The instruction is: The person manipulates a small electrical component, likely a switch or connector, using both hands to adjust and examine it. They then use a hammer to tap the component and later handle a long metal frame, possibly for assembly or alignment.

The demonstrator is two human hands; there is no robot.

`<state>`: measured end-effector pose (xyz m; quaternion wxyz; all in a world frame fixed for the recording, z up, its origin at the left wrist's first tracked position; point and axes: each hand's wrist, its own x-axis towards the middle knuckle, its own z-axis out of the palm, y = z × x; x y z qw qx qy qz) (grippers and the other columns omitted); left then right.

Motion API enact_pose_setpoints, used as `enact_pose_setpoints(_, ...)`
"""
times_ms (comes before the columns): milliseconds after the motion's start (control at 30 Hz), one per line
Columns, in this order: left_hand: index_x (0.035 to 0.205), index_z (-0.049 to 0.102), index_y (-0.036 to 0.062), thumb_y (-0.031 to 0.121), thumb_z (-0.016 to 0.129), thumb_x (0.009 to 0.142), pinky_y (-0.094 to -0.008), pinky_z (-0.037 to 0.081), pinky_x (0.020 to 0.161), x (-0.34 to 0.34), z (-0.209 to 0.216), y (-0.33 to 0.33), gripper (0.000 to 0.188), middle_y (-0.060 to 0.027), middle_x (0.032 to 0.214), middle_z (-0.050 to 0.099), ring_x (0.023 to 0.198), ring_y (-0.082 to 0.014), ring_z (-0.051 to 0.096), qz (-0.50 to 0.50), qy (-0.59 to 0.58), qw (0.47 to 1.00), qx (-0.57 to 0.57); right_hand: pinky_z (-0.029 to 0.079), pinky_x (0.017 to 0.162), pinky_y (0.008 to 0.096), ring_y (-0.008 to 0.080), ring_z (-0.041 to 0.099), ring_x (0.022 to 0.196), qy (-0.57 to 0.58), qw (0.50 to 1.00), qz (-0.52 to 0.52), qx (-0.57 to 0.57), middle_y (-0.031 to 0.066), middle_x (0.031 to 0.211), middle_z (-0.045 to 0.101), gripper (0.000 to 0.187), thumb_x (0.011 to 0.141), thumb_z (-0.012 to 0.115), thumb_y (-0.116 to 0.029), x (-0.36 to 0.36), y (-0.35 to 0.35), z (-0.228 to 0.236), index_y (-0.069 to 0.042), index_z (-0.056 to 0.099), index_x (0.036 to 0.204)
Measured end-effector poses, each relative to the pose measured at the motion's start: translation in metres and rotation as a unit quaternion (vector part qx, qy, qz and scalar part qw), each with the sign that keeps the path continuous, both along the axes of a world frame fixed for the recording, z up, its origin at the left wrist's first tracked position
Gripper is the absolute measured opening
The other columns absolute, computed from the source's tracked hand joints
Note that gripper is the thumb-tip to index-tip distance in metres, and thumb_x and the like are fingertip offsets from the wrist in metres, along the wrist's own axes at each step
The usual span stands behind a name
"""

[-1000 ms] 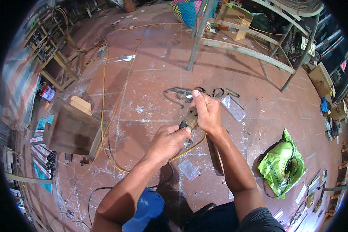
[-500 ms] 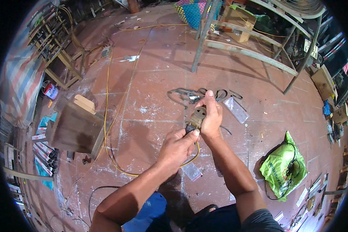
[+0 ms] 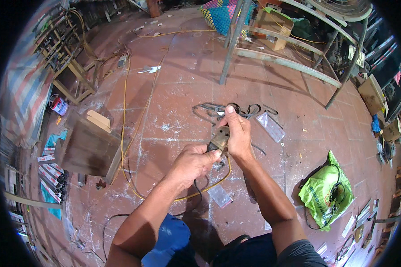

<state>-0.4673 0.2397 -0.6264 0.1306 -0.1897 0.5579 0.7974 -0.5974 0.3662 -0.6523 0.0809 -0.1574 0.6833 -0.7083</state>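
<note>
Green bag (image 3: 313,192), contents hidden, blk cable (image 3: 337,192) on top, L hand (image 3: 191,163) & R hand (image 3: 239,139) clamped on socket (image 3: 219,139)

There is one left hand (image 3: 189,167), one right hand (image 3: 239,139), one brown electrical socket (image 3: 218,140), one lime-green plastic bag (image 3: 318,193), one woven basket (image 3: 218,15), one small bucket (image 3: 60,106), one striped tarpaulin (image 3: 24,100), at least two clear plastic packets (image 3: 270,127) and at least three cardboard boxes (image 3: 370,94)
</note>
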Motion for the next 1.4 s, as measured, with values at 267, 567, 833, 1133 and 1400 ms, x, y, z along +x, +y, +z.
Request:
enact_pose_setpoints(267, 0.093, 0.068, 0.0026, 0.025, 0.071, 0.104, -0.0271, 0.025, 0.046, -0.001, 0.005, 0.006, 0.025, 0.0083, 0.062, 0.044, 0.049, -0.0053, 0.034, 0.024, -0.034, 0.999, -0.010, 0.049, 0.068, 0.0400, 0.0200, 0.059, 0.069, 0.031, 0.992, -0.015, 0.119, 0.0111, 0.069, 0.064, 0.066, 0.110, 0.050, -0.050, 0.008, 0.003, 0.013, 0.006, 0.070, 0.082)
enact_pose_setpoints(567, 0.100, 0.067, 0.0021, 0.038, 0.077, 0.098, -0.0277, 0.042, 0.046, -0.027, -0.013, 0.017, 0.037, 0.0001, 0.067, 0.060, 0.053, -0.0098, 0.054, -0.016, -0.017, 0.989, -0.148, 0.047, 0.064, 0.0342, 0.0163, 0.058, 0.068, -0.251, 0.965, 0.006, -0.073, 0.0048, 0.079, 0.063, 0.050, 0.103, 0.064, -0.051, -0.025, 0.003, -0.056, -0.004, 0.068, 0.090)
enact_pose_setpoints(833, 0.141, 0.059, 0.0005, 0.036, 0.084, 0.091, -0.0389, 0.055, 0.093, -0.015, -0.048, 0.008, 0.067, -0.0170, 0.111, 0.076, 0.104, -0.0244, 0.073, -0.054, 0.102, 0.961, -0.252, 0.052, 0.069, 0.0412, 0.0200, 0.062, 0.075, -0.344, 0.905, -0.006, -0.251, 0.0025, 0.080, 0.061, 0.036, 0.099, 0.073, -0.046, -0.057, 0.029, -0.040, -0.012, 0.063, 0.095)
enact_pose_setpoints(1133, 0.137, 0.066, 0.0099, 0.040, 0.080, 0.094, -0.0367, 0.055, 0.086, -0.009, -0.055, 0.025, 0.054, -0.0119, 0.102, 0.075, 0.094, -0.0211, 0.070, -0.136, 0.012, 0.949, -0.284, 0.057, 0.064, 0.0396, 0.0219, 0.063, 0.067, -0.453, 0.814, -0.008, -0.364, 0.0059, 0.081, 0.064, 0.052, 0.097, 0.070, -0.062, -0.049, 0.012, -0.008, -0.010, 0.062, 0.095)
enact_pose_setpoints(1400, 0.108, 0.070, 0.0030, 0.031, 0.063, 0.109, -0.0309, 0.044, 0.055, 0.001, -0.053, 0.033, 0.028, 0.0026, 0.064, 0.050, 0.054, -0.0107, 0.049, 0.017, -0.012, 1.000, -0.023, 0.055, 0.089, 0.0508, 0.0264, 0.068, 0.091, -0.390, 0.862, 0.134, -0.294, 0.0109, 0.099, 0.071, 0.074, 0.101, 0.046, -0.076, -0.038, -0.004, -0.020, -0.007, 0.066, 0.113)
